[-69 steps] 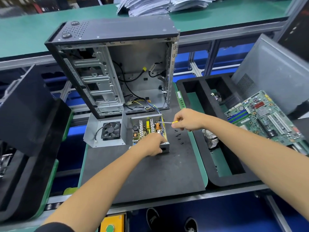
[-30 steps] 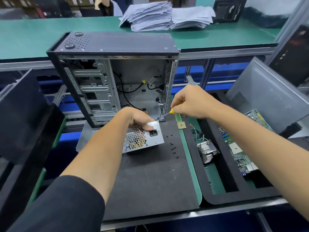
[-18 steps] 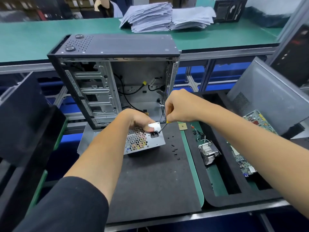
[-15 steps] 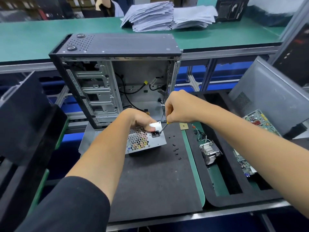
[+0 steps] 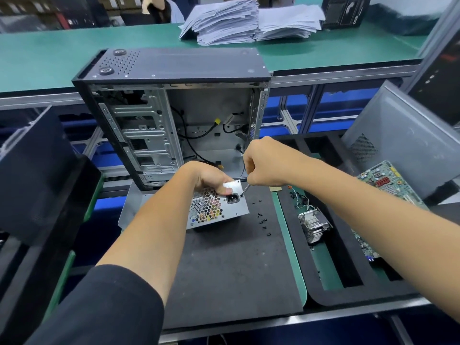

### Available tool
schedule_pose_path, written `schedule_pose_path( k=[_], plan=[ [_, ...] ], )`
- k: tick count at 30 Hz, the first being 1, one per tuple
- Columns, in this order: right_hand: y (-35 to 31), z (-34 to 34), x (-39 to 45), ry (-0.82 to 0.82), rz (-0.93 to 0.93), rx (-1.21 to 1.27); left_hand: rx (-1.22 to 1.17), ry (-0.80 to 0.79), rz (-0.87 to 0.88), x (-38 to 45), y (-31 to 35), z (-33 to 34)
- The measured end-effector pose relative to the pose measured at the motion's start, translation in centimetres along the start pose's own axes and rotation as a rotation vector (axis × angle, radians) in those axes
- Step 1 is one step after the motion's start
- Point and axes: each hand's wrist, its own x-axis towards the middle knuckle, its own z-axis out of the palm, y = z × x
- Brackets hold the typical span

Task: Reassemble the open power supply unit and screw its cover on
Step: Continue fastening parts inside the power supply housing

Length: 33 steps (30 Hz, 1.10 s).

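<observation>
Power supply unit [image 5: 219,207] is sitting tilted on the black mat of the worktop [image 5: 231,265], just in front of the open computer case [image 5: 174,115]. The left hand [image 5: 211,178] is curling its grip over the unit's top edge, steadying it. The right hand [image 5: 263,165] is closing its grip round a screwdriver [image 5: 245,190], tip meeting the corner beside the socket. Likely risks: the tip is camming out if the tilted unit is rocking; the screw is cross-threading; a dropped screw is getting lost among the loose screws [image 5: 262,219] nearby
</observation>
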Motion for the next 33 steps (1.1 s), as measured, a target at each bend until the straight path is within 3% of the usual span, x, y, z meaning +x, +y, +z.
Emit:
schedule_pose_path(
  k=[6,13,21,29,33],
  plan=[
    [-1.5,0.0,-1.0,-0.087,-0.174,-0.200,-0.013,0.011,-0.003,-0.2,0.2,0.2],
    [-3.0,0.7,-1.7,0.053,-0.194,-0.557,-0.030,0.105,-0.026,-0.3,0.3,0.3],
    [-2.0,-0.7,-2.0,-0.135,-0.266,-0.251,-0.040,0.075,0.003,-0.4,0.4,0.6],
    [-2.1,-0.1,-1.5,0.075,-0.263,-0.614,0.008,0.054,0.006,-0.4,0.3,0.7],
    [-1.7,-0.3,-1.9,0.002,-0.278,-0.501,0.022,0.051,0.038,-0.4,0.1,0.8]
  ],
)
